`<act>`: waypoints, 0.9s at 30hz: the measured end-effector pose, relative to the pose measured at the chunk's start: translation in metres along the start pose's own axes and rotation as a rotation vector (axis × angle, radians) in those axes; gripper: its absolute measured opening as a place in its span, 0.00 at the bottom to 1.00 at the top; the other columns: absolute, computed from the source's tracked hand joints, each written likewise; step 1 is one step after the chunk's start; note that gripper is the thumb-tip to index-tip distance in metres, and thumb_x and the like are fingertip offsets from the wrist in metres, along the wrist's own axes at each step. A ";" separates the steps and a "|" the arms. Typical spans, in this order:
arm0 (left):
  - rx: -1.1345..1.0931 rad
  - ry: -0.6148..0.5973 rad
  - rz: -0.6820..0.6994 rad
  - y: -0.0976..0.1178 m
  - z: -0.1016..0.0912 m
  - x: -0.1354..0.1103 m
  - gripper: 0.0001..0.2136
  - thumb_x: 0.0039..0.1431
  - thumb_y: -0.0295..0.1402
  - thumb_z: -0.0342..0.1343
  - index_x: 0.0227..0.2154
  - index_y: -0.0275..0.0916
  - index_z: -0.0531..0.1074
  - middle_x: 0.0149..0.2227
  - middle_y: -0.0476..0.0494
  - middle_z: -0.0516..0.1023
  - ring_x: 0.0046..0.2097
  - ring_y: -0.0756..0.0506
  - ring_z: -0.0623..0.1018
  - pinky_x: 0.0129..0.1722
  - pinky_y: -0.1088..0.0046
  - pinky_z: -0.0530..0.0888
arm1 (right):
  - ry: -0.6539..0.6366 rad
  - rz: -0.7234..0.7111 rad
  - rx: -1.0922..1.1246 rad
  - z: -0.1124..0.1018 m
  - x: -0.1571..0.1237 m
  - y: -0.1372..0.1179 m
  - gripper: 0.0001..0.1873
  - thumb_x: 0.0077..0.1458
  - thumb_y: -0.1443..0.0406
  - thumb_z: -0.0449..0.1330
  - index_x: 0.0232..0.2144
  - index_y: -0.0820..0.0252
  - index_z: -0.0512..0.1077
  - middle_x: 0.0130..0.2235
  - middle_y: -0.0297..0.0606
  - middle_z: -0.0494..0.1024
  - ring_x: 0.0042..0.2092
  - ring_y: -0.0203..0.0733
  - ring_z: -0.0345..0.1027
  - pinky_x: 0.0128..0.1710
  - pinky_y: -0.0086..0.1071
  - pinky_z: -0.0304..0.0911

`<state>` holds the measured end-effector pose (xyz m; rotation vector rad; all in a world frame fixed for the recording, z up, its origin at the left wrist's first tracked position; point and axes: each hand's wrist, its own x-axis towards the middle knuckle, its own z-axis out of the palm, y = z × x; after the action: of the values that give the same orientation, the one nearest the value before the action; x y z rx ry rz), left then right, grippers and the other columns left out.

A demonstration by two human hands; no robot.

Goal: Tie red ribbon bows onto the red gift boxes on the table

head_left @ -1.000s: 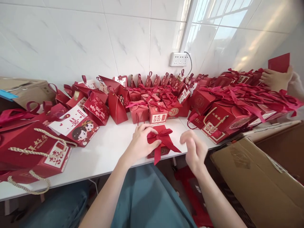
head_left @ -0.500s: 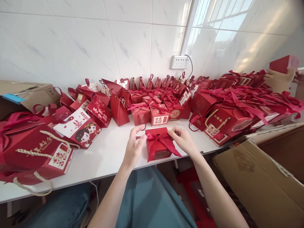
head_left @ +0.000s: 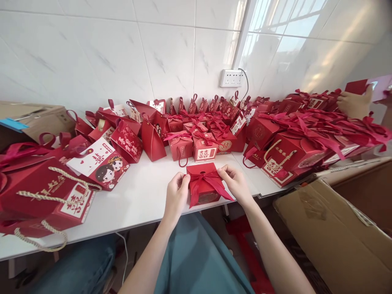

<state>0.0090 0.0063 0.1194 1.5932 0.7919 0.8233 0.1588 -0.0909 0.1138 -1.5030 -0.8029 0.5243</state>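
Observation:
A small red gift box (head_left: 203, 167) sits near the front edge of the white table, with a red ribbon (head_left: 203, 183) tied in a bow across its front. My left hand (head_left: 177, 194) is closed at the bow's left side, thumb and fingertips pinching the ribbon loop. On the other side, my right hand (head_left: 237, 185) pinches the ribbon at the upper right of the bow. The ribbon tails hang down over the box front. Directly behind stand two small tied boxes, one a red-and-white box (head_left: 206, 150) with a printed character.
Many red gift boxes line the tiled wall. Larger rope-handled boxes stand at left (head_left: 55, 196) and right (head_left: 294, 153). A cardboard box (head_left: 330, 232) is at lower right, a brown carton (head_left: 45, 122) at far left. Another person's hand (head_left: 355, 104) holds a red box at far right.
My left hand has closed from open fingers onto the left side of the bow. My right hand stays at the right side. The other person's hand has shifted slightly and their box turned.

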 end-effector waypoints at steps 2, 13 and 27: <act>-0.040 -0.030 -0.019 -0.003 -0.002 0.002 0.14 0.56 0.39 0.49 0.19 0.40 0.55 0.21 0.54 0.55 0.25 0.52 0.59 0.26 0.76 0.60 | -0.018 0.021 0.003 -0.004 0.000 0.002 0.24 0.47 0.44 0.58 0.21 0.58 0.63 0.23 0.32 0.67 0.27 0.36 0.62 0.30 0.32 0.62; 0.057 -0.089 -0.062 0.007 -0.018 0.010 0.17 0.53 0.49 0.53 0.22 0.39 0.63 0.23 0.53 0.66 0.28 0.50 0.67 0.31 0.74 0.66 | -0.444 -0.154 -0.188 -0.033 -0.003 0.006 0.53 0.40 0.54 0.71 0.62 0.46 0.47 0.64 0.47 0.52 0.64 0.55 0.51 0.57 0.52 0.58; 0.290 0.096 0.875 0.032 0.026 -0.036 0.03 0.57 0.26 0.57 0.33 0.39 0.69 0.33 0.48 0.65 0.37 0.49 0.70 0.38 0.73 0.71 | 0.057 -0.511 -0.401 -0.026 -0.041 0.001 0.53 0.42 0.61 0.70 0.64 0.46 0.45 0.61 0.47 0.60 0.61 0.54 0.58 0.53 0.50 0.65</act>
<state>0.0135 -0.0423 0.1441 2.2078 0.2462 1.4534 0.1515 -0.1392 0.1102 -1.5814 -1.2495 -0.0672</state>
